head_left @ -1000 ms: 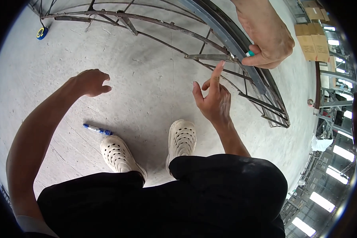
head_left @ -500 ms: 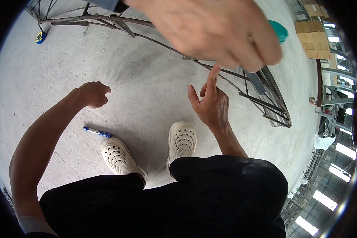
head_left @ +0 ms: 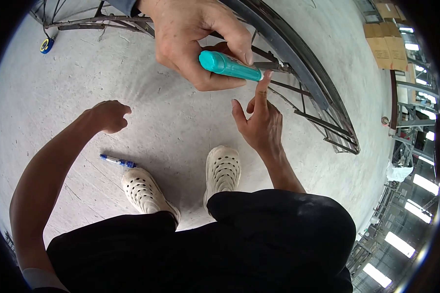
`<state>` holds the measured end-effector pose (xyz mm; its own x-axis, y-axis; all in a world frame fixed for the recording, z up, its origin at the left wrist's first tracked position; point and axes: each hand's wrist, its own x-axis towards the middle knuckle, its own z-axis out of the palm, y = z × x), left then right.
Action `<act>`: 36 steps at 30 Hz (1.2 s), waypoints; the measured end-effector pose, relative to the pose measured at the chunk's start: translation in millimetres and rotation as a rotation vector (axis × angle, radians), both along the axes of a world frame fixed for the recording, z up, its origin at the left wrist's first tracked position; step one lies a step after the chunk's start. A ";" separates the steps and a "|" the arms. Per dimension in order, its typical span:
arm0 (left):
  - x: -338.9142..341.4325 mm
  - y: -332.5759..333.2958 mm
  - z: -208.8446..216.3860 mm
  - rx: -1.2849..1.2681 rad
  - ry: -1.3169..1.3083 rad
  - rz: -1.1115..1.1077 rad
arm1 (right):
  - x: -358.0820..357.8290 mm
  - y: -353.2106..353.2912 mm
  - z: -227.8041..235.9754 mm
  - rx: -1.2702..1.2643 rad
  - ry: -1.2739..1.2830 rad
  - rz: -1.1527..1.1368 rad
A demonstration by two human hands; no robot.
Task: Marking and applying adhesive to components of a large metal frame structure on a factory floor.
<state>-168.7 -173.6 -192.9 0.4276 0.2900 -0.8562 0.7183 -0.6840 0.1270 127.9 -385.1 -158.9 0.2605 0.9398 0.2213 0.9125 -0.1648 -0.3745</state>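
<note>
My right hand (head_left: 260, 124) has its index finger stretched up and its thumb apart, the other fingers curled. That fingertip is at a thin bar of the dark metal frame (head_left: 322, 100), beside the white tip of a thick turquoise marker (head_left: 234, 67). Another person's hand (head_left: 190, 49) grips the marker, reaching in from the top. Away to the left, my left hand (head_left: 111, 116) hangs over the floor with its fingers folded in, and nothing shows in it. A blue and white pen (head_left: 117, 160) lies near my left shoe.
The metal frame curves across the far side of the concrete floor (head_left: 181, 122). A blue and yellow tape measure (head_left: 46, 45) lies at the far left. My pale clogs (head_left: 223, 168) stand below my hands. Cardboard boxes (head_left: 388, 49) and metal racks line the right.
The other person's hand has moved left and down, bringing the marker beside my right fingertip and uncovering more of the frame. Both my hands have stayed nearly in place.
</note>
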 end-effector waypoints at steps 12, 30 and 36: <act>11.1 3.4 -8.9 -0.012 -0.029 -0.026 | 2.7 -26.7 24.7 0.300 0.198 0.061; -13.5 -5.2 -14.3 -0.040 0.024 0.017 | 4.0 -13.3 21.4 0.082 0.624 0.111; -7.9 -6.4 -9.3 -0.047 0.021 0.034 | 6.1 -8.5 14.8 -0.012 0.765 0.050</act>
